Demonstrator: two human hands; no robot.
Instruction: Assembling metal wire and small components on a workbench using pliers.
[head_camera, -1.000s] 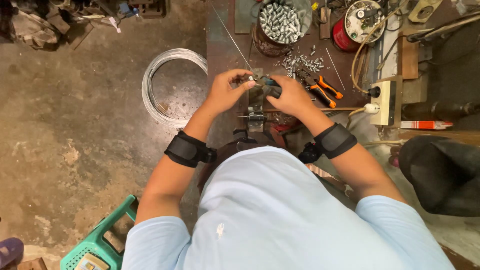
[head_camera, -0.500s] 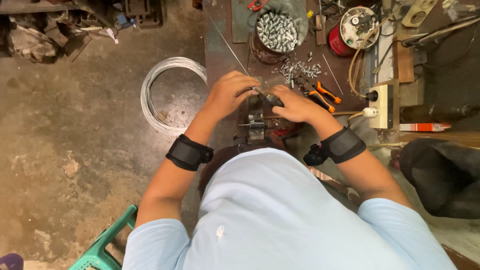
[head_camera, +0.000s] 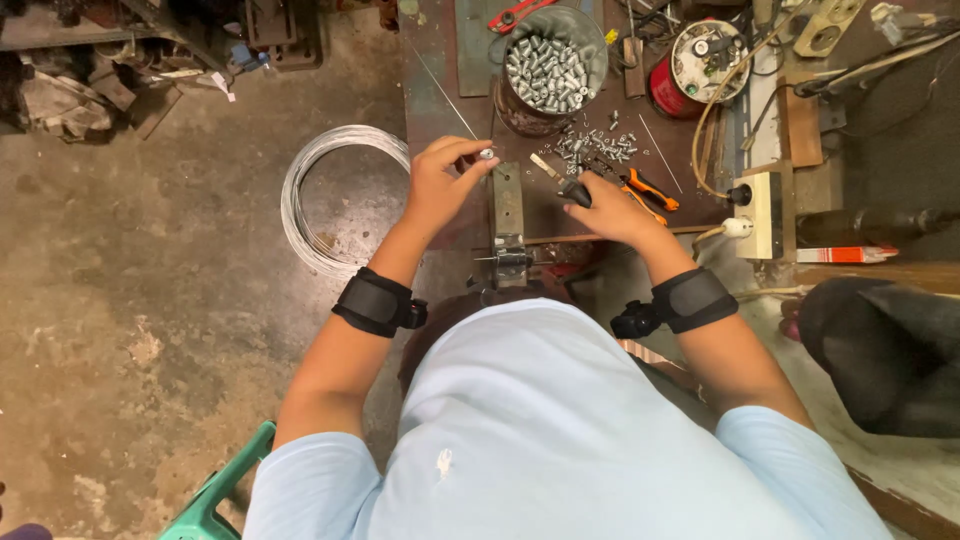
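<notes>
My left hand pinches a small silver metal piece between thumb and fingertip, above the left edge of the workbench. My right hand grips a dark-handled tool whose metal tip points up-left toward a scatter of small metal parts. Between my hands a narrow metal jig stands on the bench. Both wrists wear black bands.
A round tub of silver cylinders stands at the back of the bench. Orange-handled pliers lie right of my right hand, and a power strip and a red can sit further right. A coil of wire lies on the floor at left.
My hands were together over the jig; now they have separated, the left moving left with the small piece, the right moving right with the tool.
</notes>
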